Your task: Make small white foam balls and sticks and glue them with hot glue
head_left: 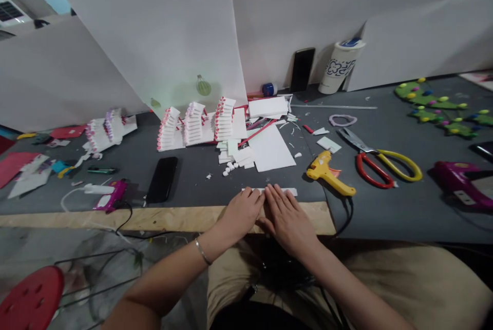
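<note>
At the table's front edge, a thin white strip [291, 192] lies partly under my fingers. My left hand [243, 210] bends its fingers closed over the strip's left part, fingertips pressed down on it. Beside it, my right hand [288, 217] lies palm down with fingers stretched out flat, their tips on the strip. The two hands touch or nearly touch at the index fingers. Just beyond are small white rolled pieces [230, 168] and a larger white sheet [271, 149]. What lies under the palms is hidden.
To the right are a yellow glue gun [325, 172], large scissors [375, 153] and a purple tool [466, 183]. A black phone [162, 179] lies left. Three fan-like white pieces with red tips [224, 119] stand behind. A paper cup [339, 67] is at the back.
</note>
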The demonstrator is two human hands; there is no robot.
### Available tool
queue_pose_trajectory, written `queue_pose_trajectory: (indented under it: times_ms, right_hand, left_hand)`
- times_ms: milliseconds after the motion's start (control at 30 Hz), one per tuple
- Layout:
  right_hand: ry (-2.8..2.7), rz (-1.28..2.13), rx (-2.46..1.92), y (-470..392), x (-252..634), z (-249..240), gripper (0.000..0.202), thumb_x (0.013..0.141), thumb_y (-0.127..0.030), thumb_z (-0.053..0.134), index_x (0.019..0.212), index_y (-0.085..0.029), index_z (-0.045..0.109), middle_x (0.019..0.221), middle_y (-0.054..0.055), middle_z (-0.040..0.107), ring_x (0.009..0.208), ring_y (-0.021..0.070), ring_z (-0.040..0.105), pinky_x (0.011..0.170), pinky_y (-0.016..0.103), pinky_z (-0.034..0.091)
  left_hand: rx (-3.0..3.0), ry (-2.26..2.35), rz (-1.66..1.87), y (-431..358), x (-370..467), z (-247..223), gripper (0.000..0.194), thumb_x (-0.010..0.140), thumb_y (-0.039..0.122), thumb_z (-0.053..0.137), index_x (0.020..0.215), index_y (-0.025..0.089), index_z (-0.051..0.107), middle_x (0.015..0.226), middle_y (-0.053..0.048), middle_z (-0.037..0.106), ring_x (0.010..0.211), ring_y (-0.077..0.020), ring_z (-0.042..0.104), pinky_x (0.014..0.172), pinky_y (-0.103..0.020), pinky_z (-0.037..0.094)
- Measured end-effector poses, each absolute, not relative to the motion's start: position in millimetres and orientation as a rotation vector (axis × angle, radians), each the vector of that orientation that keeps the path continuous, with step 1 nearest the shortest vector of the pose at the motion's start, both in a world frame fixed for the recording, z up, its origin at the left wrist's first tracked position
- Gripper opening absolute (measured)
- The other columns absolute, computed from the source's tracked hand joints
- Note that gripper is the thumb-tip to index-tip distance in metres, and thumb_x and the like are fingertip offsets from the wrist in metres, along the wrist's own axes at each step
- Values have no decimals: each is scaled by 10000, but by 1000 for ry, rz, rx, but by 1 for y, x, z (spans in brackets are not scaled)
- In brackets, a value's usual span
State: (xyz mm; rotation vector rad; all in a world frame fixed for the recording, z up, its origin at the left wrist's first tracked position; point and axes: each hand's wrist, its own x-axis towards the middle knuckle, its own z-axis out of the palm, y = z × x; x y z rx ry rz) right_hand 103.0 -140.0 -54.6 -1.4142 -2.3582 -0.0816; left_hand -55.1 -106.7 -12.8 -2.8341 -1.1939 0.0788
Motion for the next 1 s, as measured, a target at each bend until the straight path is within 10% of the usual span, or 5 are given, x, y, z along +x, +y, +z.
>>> queue_pose_trajectory:
  times_ms: [433, 667, 1000]
  right_hand:
    - [-2339, -325, -1562, -144, 158, -41, 371, 926, -234, 452, 1241, -78, 569, 1299, 199, 584, 1197, 319, 512, 1018, 494, 350]
    - [-2520, -369, -1412, -120, 170, -26, 262, 782, -21, 557, 978, -118, 701, 837, 120, 678, 786, 259, 546, 700, 374, 423]
    - [-2572, -412, -1263, -106, 170, -21, 167, 768, -39, 602, 805, -168, 702, 709, 83, 606, 746, 239, 479, 638, 344, 318]
  left_hand:
    - [-2953, -1403, -567, -85, -95, -26, 103, 928, 184, 491, 926, 162, 592, 939, -60, 618, 888, -174, 558, 788, -308, 502]
    - [-2910, -1011, -86, -75, -99, -21, 151, 935, 137, 430, 868, 142, 565, 872, -81, 594, 831, -198, 539, 724, -318, 477]
    - [-2886, -1107, -117, -74, -95, -20, 128, 870, 108, 438, 827, 159, 548, 813, -70, 593, 782, -200, 547, 705, -322, 463]
